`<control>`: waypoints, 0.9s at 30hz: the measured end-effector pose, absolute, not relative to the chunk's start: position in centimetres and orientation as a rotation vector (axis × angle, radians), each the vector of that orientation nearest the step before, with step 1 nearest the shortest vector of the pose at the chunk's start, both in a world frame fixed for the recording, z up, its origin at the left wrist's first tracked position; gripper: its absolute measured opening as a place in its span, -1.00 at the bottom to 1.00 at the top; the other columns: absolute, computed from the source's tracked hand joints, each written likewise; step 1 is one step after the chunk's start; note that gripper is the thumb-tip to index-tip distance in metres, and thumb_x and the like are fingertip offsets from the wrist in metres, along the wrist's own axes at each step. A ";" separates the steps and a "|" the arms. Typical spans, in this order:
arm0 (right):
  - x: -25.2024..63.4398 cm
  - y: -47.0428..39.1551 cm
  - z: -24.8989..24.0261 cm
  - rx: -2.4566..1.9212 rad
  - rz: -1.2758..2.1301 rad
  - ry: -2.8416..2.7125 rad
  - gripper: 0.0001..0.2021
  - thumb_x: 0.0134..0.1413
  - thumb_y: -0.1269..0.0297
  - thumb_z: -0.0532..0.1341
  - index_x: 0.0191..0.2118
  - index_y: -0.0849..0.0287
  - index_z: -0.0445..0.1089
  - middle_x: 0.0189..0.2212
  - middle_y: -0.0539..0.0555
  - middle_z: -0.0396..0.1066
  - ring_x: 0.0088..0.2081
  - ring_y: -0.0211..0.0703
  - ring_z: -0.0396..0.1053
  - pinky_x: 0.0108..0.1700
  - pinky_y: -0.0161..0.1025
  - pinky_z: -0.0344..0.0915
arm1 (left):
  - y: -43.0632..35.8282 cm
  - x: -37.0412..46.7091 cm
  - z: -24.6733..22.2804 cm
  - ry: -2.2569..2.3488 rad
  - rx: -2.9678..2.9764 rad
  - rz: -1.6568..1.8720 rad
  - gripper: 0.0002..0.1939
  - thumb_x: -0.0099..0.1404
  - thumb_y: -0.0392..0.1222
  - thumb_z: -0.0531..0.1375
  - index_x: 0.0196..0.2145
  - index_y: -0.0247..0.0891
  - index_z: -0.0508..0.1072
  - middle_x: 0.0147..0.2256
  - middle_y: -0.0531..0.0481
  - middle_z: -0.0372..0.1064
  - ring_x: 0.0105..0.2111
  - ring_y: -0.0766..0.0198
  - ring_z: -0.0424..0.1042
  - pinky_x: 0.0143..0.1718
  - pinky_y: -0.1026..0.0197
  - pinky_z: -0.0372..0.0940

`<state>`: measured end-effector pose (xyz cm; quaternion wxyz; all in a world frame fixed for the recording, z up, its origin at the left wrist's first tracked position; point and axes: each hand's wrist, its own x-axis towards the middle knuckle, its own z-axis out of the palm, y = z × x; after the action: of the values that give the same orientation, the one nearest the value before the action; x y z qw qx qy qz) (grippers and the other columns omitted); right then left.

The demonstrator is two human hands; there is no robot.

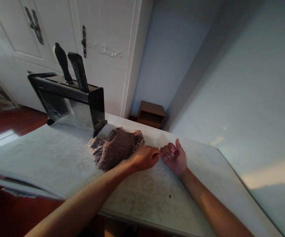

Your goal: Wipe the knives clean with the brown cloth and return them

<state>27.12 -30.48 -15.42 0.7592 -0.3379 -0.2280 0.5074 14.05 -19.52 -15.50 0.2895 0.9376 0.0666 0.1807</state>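
My left hand (146, 158) is closed, with its fingertips meeting the curled fingers of my right hand (174, 158) above the table. The palm side of my right hand faces up, and its thumb sticks out. Anything between the fingers of either hand is hidden or too small to make out. Just left of my left hand lies a crumpled brownish cloth (120, 146) with a lighter patterned edge. My left wrist passes over or against its near side; I cannot tell whether they touch.
A black knife block (96, 105) with a clear front stands behind the cloth on the pale table (144, 197). Two black handles (79, 70) rise from it. A dark speck (170, 196) lies nearby. Beyond are white cabinets (107, 75), a small brown stand (152, 108) and a wall (243, 98).
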 end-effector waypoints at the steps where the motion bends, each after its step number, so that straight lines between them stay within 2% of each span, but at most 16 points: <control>1: 27.1 -30.5 -15.4 -0.742 1.104 -0.497 -0.50 0.15 -0.08 0.18 -0.66 0.14 0.19 -0.70 -0.08 -0.19 -0.57 -0.25 -0.04 -0.34 -0.22 0.17 | -19.4 14.1 -15.4 0.180 2.492 0.484 -0.73 0.31 -0.18 0.05 -0.31 -0.26 0.55 -0.33 -0.08 0.52 -0.33 0.22 0.45 -0.32 0.26 0.16; 9: 27.2 -30.5 -15.6 -0.790 1.109 -0.516 -0.54 0.10 -0.09 0.21 -0.63 0.15 0.28 -0.68 -0.07 -0.13 -0.54 -0.25 0.05 -0.32 -0.21 0.19 | -18.8 14.1 -15.0 0.235 2.459 0.503 -0.73 0.30 -0.19 0.05 -0.29 -0.26 0.56 -0.36 -0.06 0.52 -0.36 0.25 0.43 -0.34 0.27 0.17; 16: 26.7 -30.3 -15.8 -0.836 1.157 -0.531 -0.62 0.06 -0.06 0.26 -0.55 0.15 0.39 -0.59 -0.01 0.18 -0.45 -0.22 0.21 -0.30 -0.24 0.22 | -18.9 14.2 -15.0 0.277 2.427 0.525 -0.72 0.32 -0.16 0.06 -0.27 -0.26 0.56 -0.33 -0.05 0.53 -0.33 0.25 0.46 -0.31 0.28 0.18; 19: 26.8 -30.3 -15.9 -0.857 1.167 -0.532 -0.64 0.02 -0.06 0.29 -0.50 0.17 0.44 -0.55 0.01 0.24 -0.41 -0.21 0.25 -0.25 -0.25 0.25 | -18.7 14.2 -15.1 0.278 2.403 0.519 -0.72 0.32 -0.16 0.06 -0.24 -0.25 0.56 -0.33 -0.04 0.53 -0.35 0.26 0.45 -0.32 0.29 0.18; 27: 26.8 -30.5 -15.8 -0.788 1.255 -0.498 -0.63 0.05 -0.02 0.29 -0.56 0.16 0.34 -0.61 -0.05 0.12 -0.49 -0.26 0.20 -0.30 -0.26 0.24 | -18.6 14.1 -15.6 0.196 2.415 0.576 -0.72 0.33 -0.14 0.07 -0.25 -0.25 0.56 -0.32 -0.03 0.53 -0.35 0.27 0.44 -0.32 0.29 0.19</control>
<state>26.84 -30.53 -15.77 0.7097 -0.3552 -0.2242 0.5656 14.14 -18.59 -15.57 0.3198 0.9188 0.0745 0.2192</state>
